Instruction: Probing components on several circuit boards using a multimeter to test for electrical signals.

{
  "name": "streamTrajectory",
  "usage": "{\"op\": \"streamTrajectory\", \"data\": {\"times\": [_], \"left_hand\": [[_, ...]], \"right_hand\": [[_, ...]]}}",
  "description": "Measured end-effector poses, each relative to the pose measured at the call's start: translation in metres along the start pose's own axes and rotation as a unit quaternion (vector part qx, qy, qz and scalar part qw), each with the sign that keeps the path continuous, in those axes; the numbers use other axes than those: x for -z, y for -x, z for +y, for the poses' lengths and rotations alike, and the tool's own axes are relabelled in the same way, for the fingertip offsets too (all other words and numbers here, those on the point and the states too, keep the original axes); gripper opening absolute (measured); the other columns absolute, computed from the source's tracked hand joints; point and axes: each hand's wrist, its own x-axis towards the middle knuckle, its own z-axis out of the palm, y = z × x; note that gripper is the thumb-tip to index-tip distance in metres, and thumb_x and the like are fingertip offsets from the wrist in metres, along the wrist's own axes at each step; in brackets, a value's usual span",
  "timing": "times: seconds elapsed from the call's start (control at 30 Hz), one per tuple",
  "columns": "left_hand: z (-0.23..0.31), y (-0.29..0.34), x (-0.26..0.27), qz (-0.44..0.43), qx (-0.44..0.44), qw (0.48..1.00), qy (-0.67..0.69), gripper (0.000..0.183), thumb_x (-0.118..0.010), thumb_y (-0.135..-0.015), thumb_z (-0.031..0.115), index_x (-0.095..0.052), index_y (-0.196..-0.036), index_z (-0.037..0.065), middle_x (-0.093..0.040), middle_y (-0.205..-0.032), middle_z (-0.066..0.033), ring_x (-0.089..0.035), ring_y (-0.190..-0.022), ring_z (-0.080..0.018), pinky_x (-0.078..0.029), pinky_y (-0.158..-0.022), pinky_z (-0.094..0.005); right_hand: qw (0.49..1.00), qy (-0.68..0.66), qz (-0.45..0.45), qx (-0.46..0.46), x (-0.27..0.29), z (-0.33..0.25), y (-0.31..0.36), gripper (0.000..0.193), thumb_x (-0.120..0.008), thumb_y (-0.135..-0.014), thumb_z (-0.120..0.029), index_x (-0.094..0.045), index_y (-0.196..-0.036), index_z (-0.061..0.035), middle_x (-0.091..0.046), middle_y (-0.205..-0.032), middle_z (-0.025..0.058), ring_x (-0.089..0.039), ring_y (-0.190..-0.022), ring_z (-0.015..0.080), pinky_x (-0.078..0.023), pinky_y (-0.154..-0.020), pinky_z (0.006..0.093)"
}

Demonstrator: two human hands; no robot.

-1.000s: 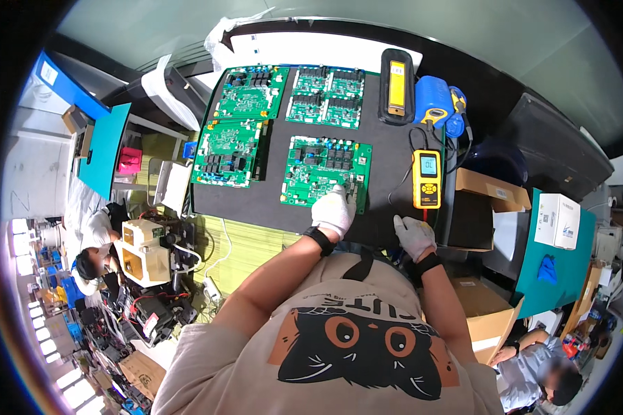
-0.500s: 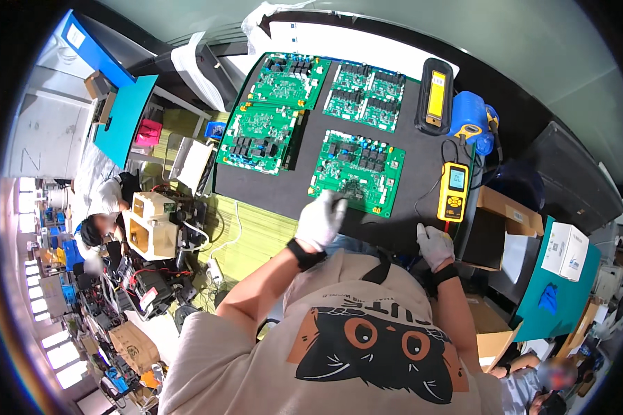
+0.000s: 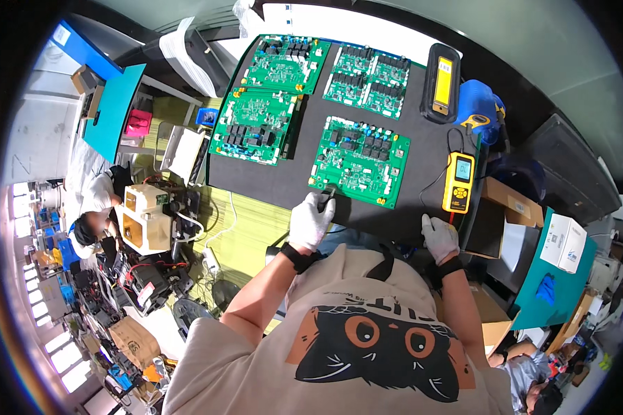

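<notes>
My left hand, in a white glove, is closed on a small black brush. The brush touches or hangs just over the near-left edge of a green circuit board lying by itself in the middle of the dark work mat. At the mat's near right edge is my right hand, gloved too, its thumb apart from the loosely bent fingers and nothing visible in it. Just beyond that hand lies a yellow handheld meter with a lit screen, its dark cable running across the mat.
Larger green boards lie at the left, with a panel of smaller boards at the back. A black-cased yellow device and a blue tool sit back right. An open cardboard box stands right. Other people work at both sides.
My left hand has drawn the brush back from the board's middle toward its near-left edge and turned it. The right hand stays near the meter. The whole view has shifted slightly.
</notes>
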Motion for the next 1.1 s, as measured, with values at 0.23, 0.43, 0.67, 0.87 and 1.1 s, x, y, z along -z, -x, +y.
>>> {"op": "streamTrajectory", "data": {"times": [0.23, 0.43, 0.67, 0.87, 1.1], "left_hand": [[0.012, -0.004, -0.011, -0.009, -0.002, 0.999, 0.034, 0.025, -0.069, -0.086, 0.023, -0.066, -0.093, -0.001, -0.069, -0.078, -0.0195, -0.07, -0.073, -0.0315, -0.055, -0.068, -0.0368], [0.003, -0.007, -0.004, -0.009, 0.061, 0.994, 0.088, 0.025, -0.07, -0.086, 0.02, -0.065, -0.096, -0.002, -0.071, -0.081, -0.016, -0.07, -0.074, -0.022, -0.054, -0.071, -0.0329], [-0.007, -0.004, 0.008, 0.001, 0.1, 0.99, 0.094, 0.026, -0.073, -0.086, 0.021, -0.065, -0.095, -0.002, -0.071, -0.082, -0.0145, -0.068, -0.073, -0.0178, -0.053, -0.07, -0.0317], [-0.013, -0.008, 0.008, 0.023, 0.083, 0.995, 0.053, 0.028, -0.072, -0.086, 0.023, -0.065, -0.093, -0.003, -0.07, -0.081, -0.0182, -0.07, -0.074, -0.0242, -0.054, -0.068, -0.0338], [-0.008, -0.017, 0.011, 0.045, 0.061, 0.997, -0.006, 0.027, -0.069, -0.087, 0.025, -0.063, -0.088, -0.002, -0.068, -0.077, -0.0205, -0.069, -0.073, -0.0338, -0.053, -0.066, -0.0384]], "right_hand": [[1.0, 0.006, -0.002, -0.019, 0.0, -0.003, 0.001, 0.047, -0.042, -0.097, -0.043, -0.064, -0.08, -0.0047, -0.065, -0.085, 0.0228, -0.061, -0.085, 0.0431, -0.046, -0.076, 0.0525], [1.0, 0.008, 0.001, -0.03, -0.003, -0.003, 0.0, 0.046, -0.044, -0.097, -0.043, -0.063, -0.079, -0.005, -0.065, -0.085, 0.0228, -0.061, -0.085, 0.0433, -0.046, -0.077, 0.0526], [0.999, 0.004, -0.007, -0.036, 0.0, -0.004, -0.001, 0.045, -0.045, -0.096, -0.042, -0.062, -0.077, -0.0055, -0.064, -0.082, 0.0232, -0.061, -0.084, 0.0434, -0.046, -0.076, 0.0522], [1.0, 0.022, -0.014, -0.008, 0.002, -0.004, -0.001, 0.04, -0.046, -0.097, -0.038, -0.063, -0.08, -0.0053, -0.064, -0.083, 0.0214, -0.061, -0.083, 0.0421, -0.046, -0.074, 0.0518], [0.985, 0.137, -0.048, 0.089, -0.002, 0.012, -0.004, 0.026, -0.051, -0.094, -0.022, -0.058, -0.116, -0.0107, -0.063, -0.091, 0.0129, -0.064, -0.082, 0.0343, -0.05, -0.068, 0.0474]]}}
